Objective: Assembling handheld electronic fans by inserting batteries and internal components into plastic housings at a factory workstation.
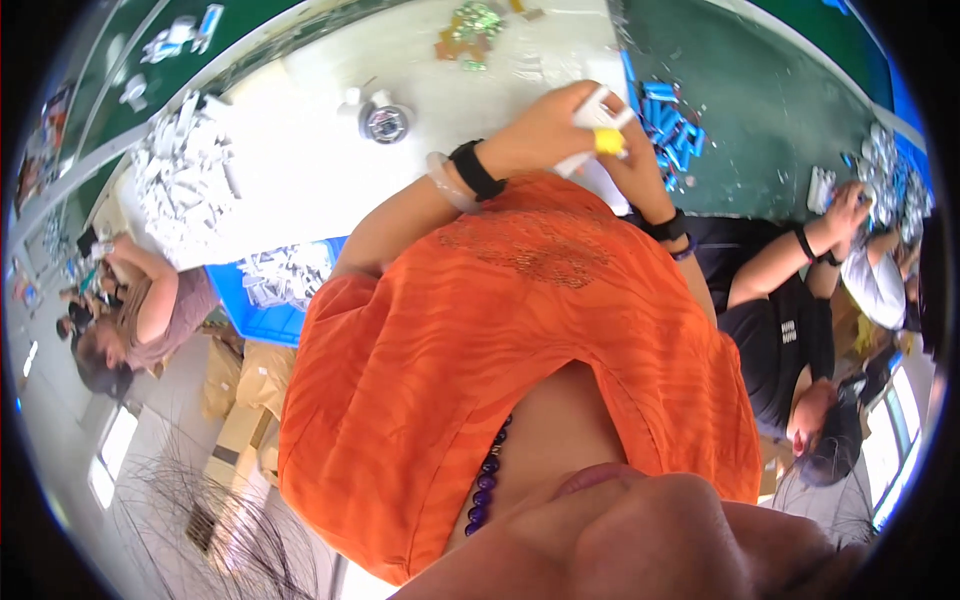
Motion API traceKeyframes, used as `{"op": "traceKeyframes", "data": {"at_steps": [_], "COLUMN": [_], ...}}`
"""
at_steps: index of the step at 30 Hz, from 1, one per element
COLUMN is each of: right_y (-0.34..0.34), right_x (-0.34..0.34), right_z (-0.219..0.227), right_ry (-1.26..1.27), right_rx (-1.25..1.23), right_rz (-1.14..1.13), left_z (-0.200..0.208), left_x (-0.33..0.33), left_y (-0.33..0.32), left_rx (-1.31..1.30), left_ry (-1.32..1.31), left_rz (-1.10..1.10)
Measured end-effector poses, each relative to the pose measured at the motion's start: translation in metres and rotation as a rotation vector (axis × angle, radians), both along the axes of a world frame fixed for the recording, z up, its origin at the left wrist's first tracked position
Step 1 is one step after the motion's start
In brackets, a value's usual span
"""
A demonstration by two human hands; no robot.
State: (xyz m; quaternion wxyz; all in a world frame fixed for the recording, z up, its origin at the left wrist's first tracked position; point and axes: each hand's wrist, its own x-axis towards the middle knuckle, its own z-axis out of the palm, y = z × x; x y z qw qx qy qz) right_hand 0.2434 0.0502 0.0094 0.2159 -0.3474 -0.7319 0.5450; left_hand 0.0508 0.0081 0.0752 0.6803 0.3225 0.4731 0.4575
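In front of my chest, near the table's front edge, my two hands come together around a small white part (603,108). My left hand (548,122) has its fingers closed on this part from the left. From the right my right hand (638,168) reaches in, with its fingers bent against the same part. A bright yellow piece (608,141) shows between the hands; its kind is not clear. Below the fingers a white strip (573,164) sticks out, slightly blurred. Some of the fingertips are hidden behind the white part.
A round roll (386,124) lies on the white tabletop (300,110). At left is a heap of white parts (185,175), above a blue bin (270,325) of similar parts. Blue cylinders (675,125) lie right of my hands. Co-workers sit on both sides.
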Motion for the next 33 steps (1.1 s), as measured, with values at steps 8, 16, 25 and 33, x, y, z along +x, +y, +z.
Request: {"op": "traceKeyframes", "data": {"at_steps": [8,16,25,33], "right_y": [0.017,0.031,0.013,0.010], "right_x": [-0.005,-0.010,-0.025,-0.038], "right_z": [0.046,0.114,0.106,0.090], "right_ry": [0.171,0.274,-0.018,-0.007], "right_rx": [-0.165,-0.506,-0.549,0.653], "right_rz": [0.130,0.411,0.214,-0.211], "left_z": [0.027,0.038,0.051,0.028], "left_x": [-0.034,-0.048,-0.044,-0.024], "left_y": [0.000,-0.010,-0.019,-0.020], "left_rx": [0.063,0.272,0.520,0.122], "left_ry": [0.274,0.371,0.823,0.096], "left_rz": [-0.174,-0.306,-0.121,0.079]}}
